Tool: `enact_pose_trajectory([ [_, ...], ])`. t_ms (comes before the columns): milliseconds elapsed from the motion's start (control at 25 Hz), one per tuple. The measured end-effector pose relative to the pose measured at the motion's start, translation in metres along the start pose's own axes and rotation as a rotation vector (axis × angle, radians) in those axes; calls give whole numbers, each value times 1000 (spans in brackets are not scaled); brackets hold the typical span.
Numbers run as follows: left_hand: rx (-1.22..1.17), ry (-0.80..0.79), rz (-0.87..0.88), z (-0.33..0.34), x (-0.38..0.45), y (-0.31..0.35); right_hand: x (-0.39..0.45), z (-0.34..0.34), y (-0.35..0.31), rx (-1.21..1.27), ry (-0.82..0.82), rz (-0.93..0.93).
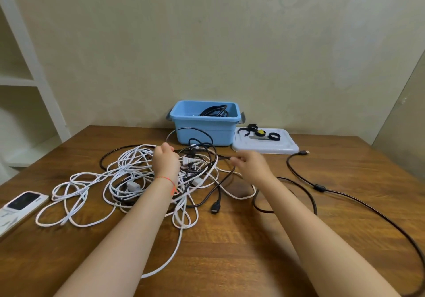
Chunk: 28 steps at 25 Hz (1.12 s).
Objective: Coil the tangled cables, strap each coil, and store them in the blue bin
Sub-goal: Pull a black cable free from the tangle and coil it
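We found no brand, label or writing that could be read anywhere on the wooden table (230, 246). The tangle of white and black cables (147, 181) lay at the table's middle. The left hand (166, 159) was over the tangle with its fingers curled, pinching a thin black cable (202, 156) near the white plug (189, 160). The right hand (249, 164) pinched the same black strand further along, so that it ran taut between the two hands. The blue bin (202, 124) stood behind the tangle against the wall, with a black coil (215, 111) already inside it. Just right of the bin lay its white lid (264, 144), flat, bearing several black straps (274, 136) and a small yellow item too small to make out. A long black cable (319, 187) with a ferrite bead trailed across the right side, its USB plug near the lid. A white device (19, 207) with a dark screen lay at the left edge; its markings were too blurred to read.
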<state>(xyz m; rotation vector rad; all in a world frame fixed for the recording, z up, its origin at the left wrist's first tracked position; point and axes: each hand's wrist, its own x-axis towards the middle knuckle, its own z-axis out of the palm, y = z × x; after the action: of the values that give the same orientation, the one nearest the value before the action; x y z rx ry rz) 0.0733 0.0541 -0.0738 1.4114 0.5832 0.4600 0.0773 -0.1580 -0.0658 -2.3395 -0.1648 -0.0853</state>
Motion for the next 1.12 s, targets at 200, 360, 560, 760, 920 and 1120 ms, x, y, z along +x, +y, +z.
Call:
enact_pose_trajectory([
  [200, -166, 216, 72, -15, -1, 28, 5, -77, 39, 260, 708, 240],
  [360, 141, 57, 162, -2, -22, 21, -1, -104, 72, 372, 846, 413],
  [560, 437, -93, 189, 7, -34, 19, -1, -98, 76, -198, 527, 481],
  [760, 356, -122, 92, 1, -37, 27, 6, -35, 27, -395, 47, 12],
  [920, 365, -193, 124, -10, -38, 27, 2, 16, 16, -505, -141, -119],
  [1120, 772, -99, 374, -18, -36, 16, -2, 15, 16, -387, -59, -142],
])
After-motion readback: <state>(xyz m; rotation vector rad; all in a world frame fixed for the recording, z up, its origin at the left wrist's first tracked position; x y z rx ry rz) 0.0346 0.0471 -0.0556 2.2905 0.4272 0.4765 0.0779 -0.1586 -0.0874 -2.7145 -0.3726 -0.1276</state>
